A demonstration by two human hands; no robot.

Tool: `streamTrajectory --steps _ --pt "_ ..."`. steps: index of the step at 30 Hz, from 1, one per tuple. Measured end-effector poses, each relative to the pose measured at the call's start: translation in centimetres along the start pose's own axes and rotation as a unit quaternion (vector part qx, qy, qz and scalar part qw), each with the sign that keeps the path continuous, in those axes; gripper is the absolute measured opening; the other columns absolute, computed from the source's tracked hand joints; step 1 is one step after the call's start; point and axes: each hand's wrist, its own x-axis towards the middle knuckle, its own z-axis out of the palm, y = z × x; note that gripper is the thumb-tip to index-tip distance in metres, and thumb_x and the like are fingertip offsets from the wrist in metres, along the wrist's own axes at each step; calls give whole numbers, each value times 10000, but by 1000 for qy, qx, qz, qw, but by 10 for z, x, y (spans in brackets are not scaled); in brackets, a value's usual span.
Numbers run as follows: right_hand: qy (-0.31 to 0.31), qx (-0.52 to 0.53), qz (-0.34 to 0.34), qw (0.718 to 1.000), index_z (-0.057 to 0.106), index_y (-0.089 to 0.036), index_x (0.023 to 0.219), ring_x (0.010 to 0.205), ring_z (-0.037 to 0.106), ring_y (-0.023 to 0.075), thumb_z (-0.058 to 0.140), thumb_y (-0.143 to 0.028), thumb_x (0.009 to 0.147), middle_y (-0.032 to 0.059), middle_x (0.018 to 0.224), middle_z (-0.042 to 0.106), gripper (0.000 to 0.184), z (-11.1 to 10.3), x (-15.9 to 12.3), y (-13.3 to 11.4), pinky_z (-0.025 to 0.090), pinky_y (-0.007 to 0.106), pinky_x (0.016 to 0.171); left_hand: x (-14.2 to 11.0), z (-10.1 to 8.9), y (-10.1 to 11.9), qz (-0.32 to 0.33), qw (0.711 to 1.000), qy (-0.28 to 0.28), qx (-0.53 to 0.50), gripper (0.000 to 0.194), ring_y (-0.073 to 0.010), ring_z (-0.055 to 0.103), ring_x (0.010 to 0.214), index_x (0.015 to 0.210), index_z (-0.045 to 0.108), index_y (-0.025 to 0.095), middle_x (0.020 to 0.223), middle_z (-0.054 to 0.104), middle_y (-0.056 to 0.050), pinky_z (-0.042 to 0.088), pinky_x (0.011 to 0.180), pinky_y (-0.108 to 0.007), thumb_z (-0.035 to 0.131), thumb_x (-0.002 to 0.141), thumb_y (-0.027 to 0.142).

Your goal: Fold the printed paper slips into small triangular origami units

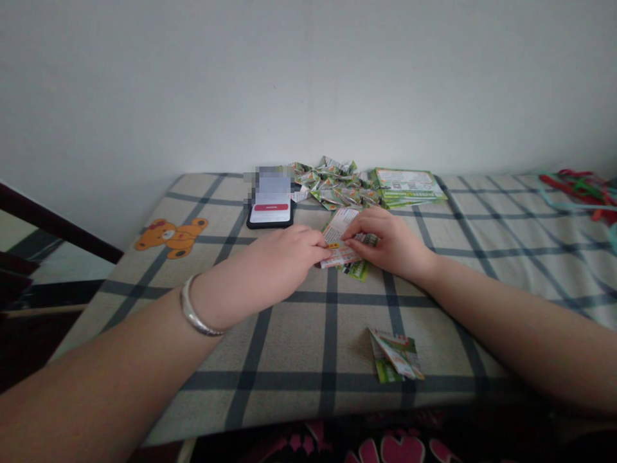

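Just behind the left hand [294, 254], around the wrist [214, 302], sits a silver-coloured bangle [187, 308], shiny and curved, its broad band becoming narrower towards the lower end. Behind the right hand [390, 241], the forearm [501, 312] is bare. Nearer to the body than both hands, a dark garment [402, 449] shows pink rounded shapes with pale edges, one like a heart; its kind is hard to tell in this dim area.

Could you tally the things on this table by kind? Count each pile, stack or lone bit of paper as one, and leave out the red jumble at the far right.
Papers: 4 (back pile, flat stack, middle paper, front piece)
Phone: 1
Bear: 1
Total: 6
Pieces within the back pile overlap too much to count.
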Motion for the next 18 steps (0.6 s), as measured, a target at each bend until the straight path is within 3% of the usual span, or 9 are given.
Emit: streamTrajectory --steps 3,5,8,12,15,18 --pt "-87 13 -81 993 696 -214 923 907 628 184 569 -230 913 58 931 714 129 0 -3 -7 484 328 829 0 -2 1 9 1000 9 9 307 -244 551 1100 1066 688 177 1080 654 -84 464 967 -397 505 831 101" --pt "-113 7 -92 989 697 -220 1021 993 628 183 544 -230 935 62 1048 715 176 1 -5 -10 483 336 897 -1 -3 1 17 1000 13 13 257 -254 550 1091 1012 691 168 1056 658 -88 460 966 -407 511 834 124" --pt "-122 -7 -98 988 697 -220 1074 1050 622 179 522 -210 945 61 1124 705 217 1 -6 -13 480 339 944 -2 -6 0 22 1000 -1 5 216 -261 557 1087 974 678 164 1038 665 -94 452 978 -412 516 832 151" --pt "-134 -30 -94 986 720 -214 1061 992 635 194 526 -183 930 66 1064 718 236 -2 -5 -16 503 336 883 -5 -17 0 -5 997 -66 -29 217 -286 520 1190 969 665 201 1015 682 -66 443 997 -407 529 805 158" --pt "-134 -48 -95 985 732 -206 1049 952 637 200 519 -191 931 73 1029 719 245 -4 -5 -18 508 333 840 -5 -25 1 -21 992 -114 -50 305 -301 514 1199 1048 671 250 1031 695 -39 464 952 -411 519 802 152" --pt "-132 -45 -100 985 734 -201 1034 952 630 195 516 -197 933 72 1024 715 240 -4 -4 -18 502 324 842 -4 -30 2 -11 991 -115 -74 398 -287 524 1194 1104 673 294 1091 699 -11 454 967 -395 513 781 125"
